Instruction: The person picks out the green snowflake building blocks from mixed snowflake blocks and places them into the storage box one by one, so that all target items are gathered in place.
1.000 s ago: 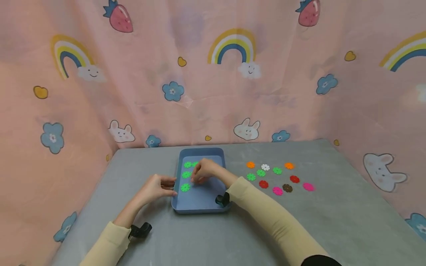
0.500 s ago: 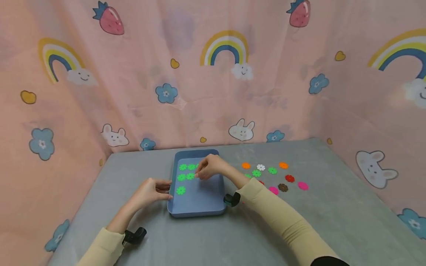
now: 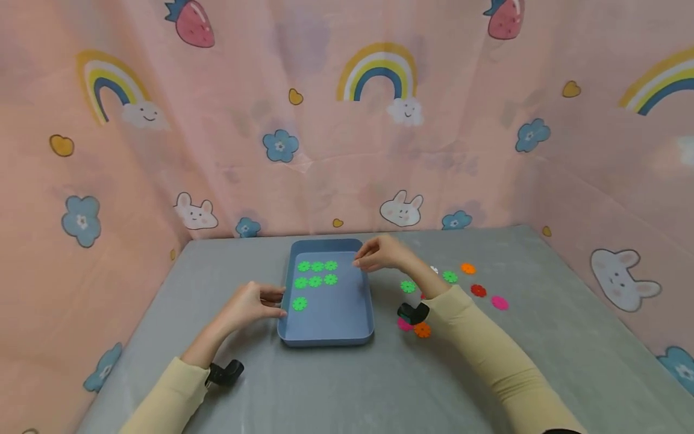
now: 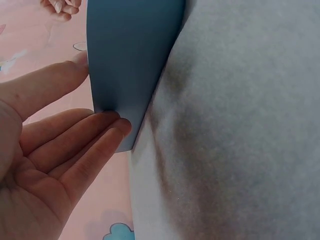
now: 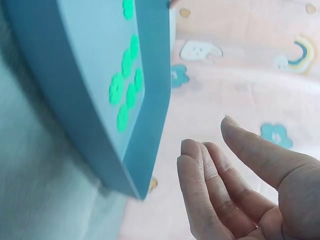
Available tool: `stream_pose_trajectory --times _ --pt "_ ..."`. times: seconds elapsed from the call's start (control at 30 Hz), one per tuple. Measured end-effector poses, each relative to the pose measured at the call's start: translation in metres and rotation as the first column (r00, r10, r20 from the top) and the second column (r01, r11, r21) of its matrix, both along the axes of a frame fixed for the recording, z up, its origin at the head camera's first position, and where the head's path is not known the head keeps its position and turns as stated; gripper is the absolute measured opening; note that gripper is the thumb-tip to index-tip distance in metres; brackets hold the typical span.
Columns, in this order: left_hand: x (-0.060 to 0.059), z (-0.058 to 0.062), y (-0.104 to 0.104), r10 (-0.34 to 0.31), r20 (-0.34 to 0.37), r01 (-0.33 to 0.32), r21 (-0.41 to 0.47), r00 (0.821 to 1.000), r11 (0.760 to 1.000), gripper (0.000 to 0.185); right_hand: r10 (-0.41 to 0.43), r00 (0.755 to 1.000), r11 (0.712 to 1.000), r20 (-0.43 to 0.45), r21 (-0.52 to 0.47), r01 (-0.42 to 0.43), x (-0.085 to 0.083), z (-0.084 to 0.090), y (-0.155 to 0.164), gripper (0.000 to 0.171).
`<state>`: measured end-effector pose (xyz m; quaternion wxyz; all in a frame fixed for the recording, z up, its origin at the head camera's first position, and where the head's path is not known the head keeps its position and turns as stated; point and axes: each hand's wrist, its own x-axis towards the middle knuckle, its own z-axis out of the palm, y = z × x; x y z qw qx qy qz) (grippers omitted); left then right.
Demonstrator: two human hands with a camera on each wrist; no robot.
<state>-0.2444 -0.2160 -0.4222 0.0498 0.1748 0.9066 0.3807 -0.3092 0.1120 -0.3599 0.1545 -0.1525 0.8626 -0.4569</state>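
Note:
My left hand (image 3: 252, 306) rests against the left rim of a blue-grey tray (image 3: 336, 319). In the left wrist view its fingers (image 4: 85, 145) lie extended along the tray's outer wall (image 4: 132, 55), with the thumb at the edge. Inside the tray, several green flower-shaped discs (image 3: 315, 281) lie flat: two rows of three at the back and a single one nearer the front. My right hand (image 3: 384, 253) hovers over the tray's right rim near the back. The right wrist view shows its thumb (image 5: 260, 155) apart from the fingers (image 5: 212, 185) and nothing between them.
Right of the tray, more flower-shaped discs are scattered on the grey table (image 3: 325, 392): green (image 3: 408, 286), orange (image 3: 468, 268), red (image 3: 479, 290) and pink (image 3: 500, 302) ones. My right forearm hides some. A pink patterned curtain (image 3: 336, 181) hangs behind the table.
The right hand has let go of a green disc at the right end of the second row and moved right, to the tray's rim. The left hand stays at the tray's left side.

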Motion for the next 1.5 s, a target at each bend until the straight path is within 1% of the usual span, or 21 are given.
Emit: stream_pose_trajectory --times 0.17,0.3,0.43,0.53,0.63,0.83,1.0,1.3,1.4,1.5 --pt "-0.003 0.0 0.004 -0.004 0.019 0.004 -0.002 1.0 1.0 0.056 -0.042 0.999 0.999 -0.022 0.001 0.042 -0.002 -0.002 0.031 0.03" --pt "-0.003 0.0 0.005 0.009 0.04 -0.009 0.01 0.999 1.0 0.055 -0.057 0.998 0.998 -0.031 0.005 0.057 -0.004 -0.005 0.052 0.033" --pt "-0.002 0.0 0.006 0.018 0.04 -0.018 0.01 0.999 1.0 0.054 -0.07 0.997 0.998 -0.023 0.002 0.07 -0.006 -0.008 0.071 0.036" --pt "-0.002 0.0 0.006 0.016 0.037 -0.017 0.011 0.999 1.0 0.055 -0.098 0.995 0.995 -0.002 0.003 0.098 -0.005 -0.009 0.083 0.038" --pt "-0.002 0.0 0.005 0.013 0.034 -0.013 0.016 0.999 1.0 0.055 -0.122 0.993 0.992 0.0 0.018 0.122 -0.005 -0.009 0.095 0.042" --pt "-0.001 -0.001 0.005 0.013 0.024 -0.013 0.012 1.0 1.0 0.055 -0.189 0.982 0.981 0.017 0.051 0.188 -0.005 -0.011 0.118 0.046" --pt "-0.001 0.0 0.005 0.018 0.022 -0.018 0.008 1.0 1.0 0.054 -0.224 0.974 0.973 0.03 0.066 0.221 -0.005 -0.016 0.135 0.049" --pt "0.0 0.002 0.003 -0.002 0.012 0.002 0.007 1.0 1.0 0.054 -0.293 0.956 0.946 0.018 0.152 0.287 -0.005 -0.03 0.161 0.05" --pt "0.0 0.003 0.003 -0.002 0.008 0.002 0.005 1.0 1.0 0.054 -0.309 0.951 0.94 0.009 0.157 0.303 -0.005 -0.035 0.168 0.05" --pt "0.0 0.003 0.003 -0.005 0.007 0.005 0.004 1.0 1.0 0.054 -0.339 0.941 0.93 0.005 0.157 0.334 -0.007 -0.042 0.174 0.049"
